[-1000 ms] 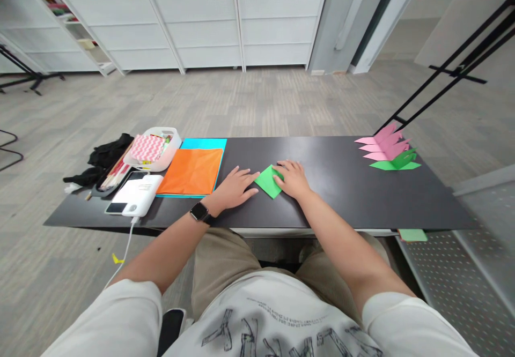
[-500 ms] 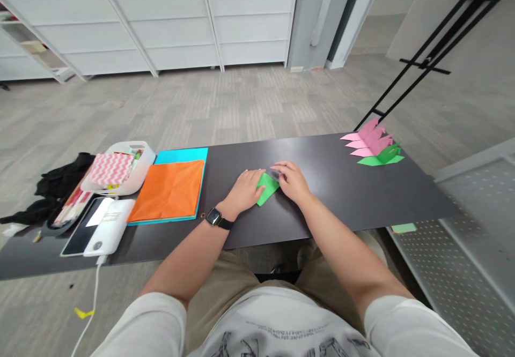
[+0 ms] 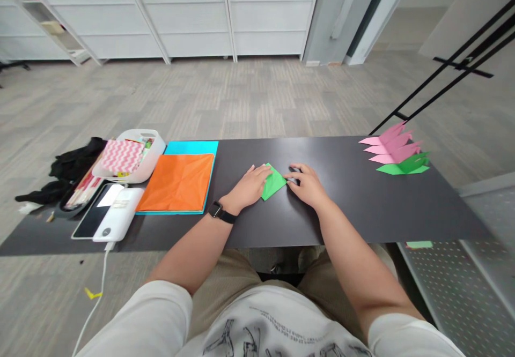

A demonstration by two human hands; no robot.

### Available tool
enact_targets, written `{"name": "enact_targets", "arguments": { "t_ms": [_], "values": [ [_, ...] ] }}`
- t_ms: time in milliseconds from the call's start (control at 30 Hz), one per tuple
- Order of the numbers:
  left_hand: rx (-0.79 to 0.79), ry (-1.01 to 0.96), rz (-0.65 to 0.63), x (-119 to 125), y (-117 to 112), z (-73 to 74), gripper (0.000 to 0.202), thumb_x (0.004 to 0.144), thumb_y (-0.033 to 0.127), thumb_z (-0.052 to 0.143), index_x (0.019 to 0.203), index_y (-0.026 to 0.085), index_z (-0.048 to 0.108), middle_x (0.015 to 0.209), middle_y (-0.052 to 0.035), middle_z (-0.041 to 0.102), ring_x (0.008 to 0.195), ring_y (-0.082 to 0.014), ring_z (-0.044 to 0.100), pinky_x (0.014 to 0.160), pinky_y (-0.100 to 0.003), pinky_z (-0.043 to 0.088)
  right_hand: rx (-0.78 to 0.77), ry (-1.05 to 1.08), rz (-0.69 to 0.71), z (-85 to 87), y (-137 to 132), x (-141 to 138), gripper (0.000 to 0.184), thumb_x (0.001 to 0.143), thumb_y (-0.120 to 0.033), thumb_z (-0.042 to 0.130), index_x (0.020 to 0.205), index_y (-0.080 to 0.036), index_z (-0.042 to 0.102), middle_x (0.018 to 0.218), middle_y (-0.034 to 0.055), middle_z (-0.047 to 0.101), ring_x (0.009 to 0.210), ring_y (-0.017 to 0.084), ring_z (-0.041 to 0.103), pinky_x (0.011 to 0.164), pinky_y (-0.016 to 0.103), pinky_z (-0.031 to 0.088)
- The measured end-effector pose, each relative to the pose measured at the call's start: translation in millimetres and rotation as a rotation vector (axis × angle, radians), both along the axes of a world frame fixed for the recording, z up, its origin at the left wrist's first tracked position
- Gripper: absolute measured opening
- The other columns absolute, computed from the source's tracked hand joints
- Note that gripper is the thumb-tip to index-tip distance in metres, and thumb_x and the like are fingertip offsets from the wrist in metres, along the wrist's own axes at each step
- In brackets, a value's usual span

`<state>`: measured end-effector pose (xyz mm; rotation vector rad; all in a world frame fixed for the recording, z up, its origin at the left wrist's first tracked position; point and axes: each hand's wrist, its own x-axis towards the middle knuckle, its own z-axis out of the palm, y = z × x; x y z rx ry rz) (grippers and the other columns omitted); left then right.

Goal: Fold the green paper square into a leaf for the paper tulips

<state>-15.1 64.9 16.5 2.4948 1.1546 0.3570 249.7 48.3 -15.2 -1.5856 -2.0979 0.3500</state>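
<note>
Across a long, smooth, dark grey worktop (image 3: pixel 341 212), a small folded piece of green paper (image 3: pixel 273 184) lies near the middle, one corner pointing toward the person. The left hand (image 3: pixel 252 185) is laid flat, fingers outstretched and covering the paper's left side; a black smartwatch (image 3: pixel 216 209) circles that wrist. The right hand (image 3: pixel 306 185) is loosely curled, its fingertips at the paper's right corner; whether they pinch it, I cannot tell.

Toward the worktop's left end, an orange sheet (image 3: pixel 177 183) overlaps a blue sheet (image 3: pixel 193 147). Beside them stands a white plastic basket (image 3: pixel 156 150) holding a pink-and-white zigzag pouch (image 3: pixel 122 156), with black cloth (image 3: pixel 80 158) further left. Nearer the front edge, a white power bank (image 3: pixel 120 215) rests partly over a dark-screened device (image 3: pixel 92 220), and a white cable (image 3: pixel 103 276) hangs from it. On the right, pink folded-paper figures (image 3: pixel 392 145) stand in a row behind a green folded-paper figure (image 3: pixel 406 164).

Beyond the worktop, grey streaked carpet (image 3: pixel 257 99) runs to tall white cabinets (image 3: pixel 185 19) and a grey column (image 3: pixel 333 14). A black metal stand (image 3: pixel 450 73) slants up at the right, above perforated metal panelling (image 3: pixel 454 287).
</note>
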Motion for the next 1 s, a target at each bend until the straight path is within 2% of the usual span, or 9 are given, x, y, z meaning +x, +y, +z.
{"name": "enact_targets", "arguments": {
  "t_ms": [233, 333, 433, 533, 667, 800, 900, 1000],
  "values": [
    [0.031, -0.002, 0.035, 1.3, 1.9, -4.6, 0.054, 0.104, 0.014, 0.043, 0.155, 0.024, 0.057, 0.171, -0.0087, 0.051, 0.163, -0.0246, 0.042, 0.137, -0.055, 0.030, -0.029, 0.098, 0.029, 7.4, 0.7, -0.8, 0.038, 0.094, -0.022, 0.064, 0.124, -0.036, 0.082, 0.149, 0.0080, 0.066, 0.142, 0.031, 0.061, 0.125, 0.064, 0.042],
    [0.089, -0.040, 0.087, 0.7, 2.6, -3.1, 0.047, 0.101, 0.016, 0.052, 0.146, 0.023, 0.064, 0.162, -0.0089, 0.060, 0.156, -0.0269, 0.050, 0.136, -0.053, 0.033, -0.030, 0.139, 0.044, 15.0, -1.1, -4.0, 0.037, 0.095, -0.021, 0.062, 0.123, -0.035, 0.082, 0.145, 0.0079, 0.070, 0.140, 0.031, 0.063, 0.126, 0.067, 0.039],
    [0.105, -0.060, 0.107, -0.4, 2.9, -0.4, 0.035, 0.100, 0.020, 0.057, 0.132, 0.024, 0.071, 0.145, -0.0083, 0.069, 0.141, -0.0264, 0.060, 0.129, -0.048, 0.043, -0.020, 0.170, 0.098, 21.6, -1.4, -8.8, 0.033, 0.096, -0.024, 0.063, 0.122, -0.032, 0.081, 0.137, 0.0086, 0.074, 0.135, 0.030, 0.067, 0.122, 0.059, 0.046],
    [0.093, -0.053, 0.081, -1.3, 1.9, 1.3, 0.031, 0.101, 0.021, 0.058, 0.128, 0.026, 0.073, 0.143, -0.0078, 0.069, 0.138, -0.0265, 0.061, 0.126, -0.048, 0.046, 0.021, 0.192, 0.135, 23.7, -0.4, -12.5, 0.036, 0.094, -0.021, 0.062, 0.124, -0.030, 0.080, 0.131, 0.0088, 0.075, 0.129, 0.027, 0.069, 0.118, 0.050, 0.051],
    [0.056, -0.005, 0.037, -4.9, -0.8, 1.5, 0.035, 0.104, 0.028, 0.060, 0.138, 0.028, 0.070, 0.157, -0.0068, 0.063, 0.149, -0.0290, 0.055, 0.134, -0.057, 0.034, 0.059, 0.212, 0.159, 19.1, 1.4, -11.9, 0.036, 0.095, -0.019, 0.059, 0.120, -0.029, 0.083, 0.132, 0.0090, 0.074, 0.128, 0.026, 0.069, 0.118, 0.048, 0.051],
    [-0.018, 0.032, -0.020, -13.1, -1.3, 1.9, 0.047, 0.104, 0.036, 0.065, 0.150, 0.029, 0.063, 0.172, -0.0065, 0.049, 0.163, -0.0330, 0.039, 0.137, -0.067, 0.019, 0.052, 0.197, 0.154, 13.9, 4.0, -7.4, 0.030, 0.096, -0.020, 0.059, 0.108, -0.030, 0.085, 0.133, 0.0084, 0.074, 0.129, 0.027, 0.068, 0.119, 0.051, 0.050],
    [-0.050, 0.040, -0.079, -18.6, -0.4, 3.8, 0.056, 0.102, 0.040, 0.069, 0.156, 0.029, 0.059, 0.178, -0.0066, 0.042, 0.168, -0.0353, 0.031, 0.137, -0.071, 0.015, 0.077, 0.227, 0.178, 12.1, 5.9, -4.8, 0.026, 0.096, -0.020, 0.061, 0.104, -0.030, 0.084, 0.129, 0.0080, 0.076, 0.126, 0.027, 0.070, 0.117, 0.053, 0.051],
    [-0.042, 0.047, -0.094, -21.3, 0.1, 6.8, 0.060, 0.099, 0.042, 0.074, 0.156, 0.028, 0.061, 0.178, -0.0081, 0.041, 0.167, -0.0374, 0.030, 0.137, -0.070, 0.015, 0.099, 0.259, 0.204, 12.1, 6.4, -3.5, 0.023, 0.096, -0.020, 0.063, 0.101, -0.030, 0.083, 0.125, 0.0074, 0.078, 0.123, 0.028, 0.071, 0.114, 0.053, 0.053]
  ]
}}
